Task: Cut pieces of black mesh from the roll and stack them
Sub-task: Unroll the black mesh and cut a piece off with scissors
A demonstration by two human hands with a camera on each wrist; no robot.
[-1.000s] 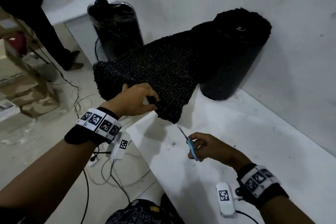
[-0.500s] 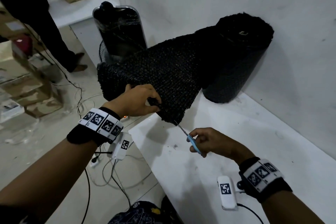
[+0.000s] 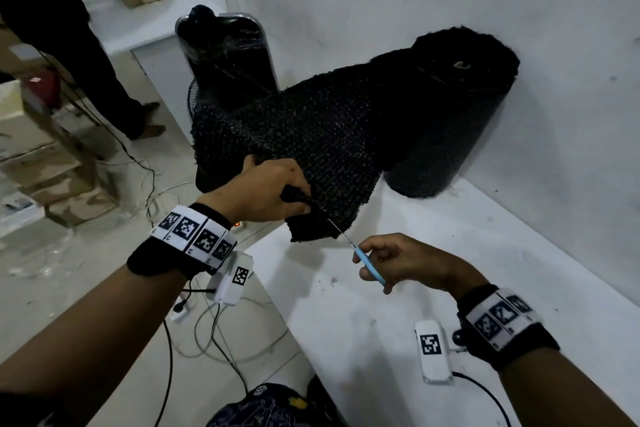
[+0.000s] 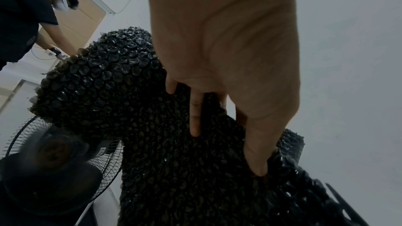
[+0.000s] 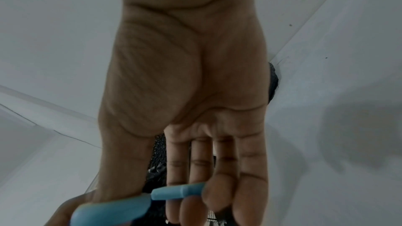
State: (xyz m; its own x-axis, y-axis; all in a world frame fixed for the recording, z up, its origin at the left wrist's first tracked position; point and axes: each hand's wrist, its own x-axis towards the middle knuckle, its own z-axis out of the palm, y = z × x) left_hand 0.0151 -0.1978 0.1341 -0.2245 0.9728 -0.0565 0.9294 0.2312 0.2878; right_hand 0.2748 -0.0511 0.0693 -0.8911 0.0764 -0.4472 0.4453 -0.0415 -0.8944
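since a moment ago our scissors have moved up from the table to the mesh edge. our left hand pinches the sheet pulled off the roll; our right hand grips the scissors. we see no cut pieces stacked yet, so cutting looks barely begun.
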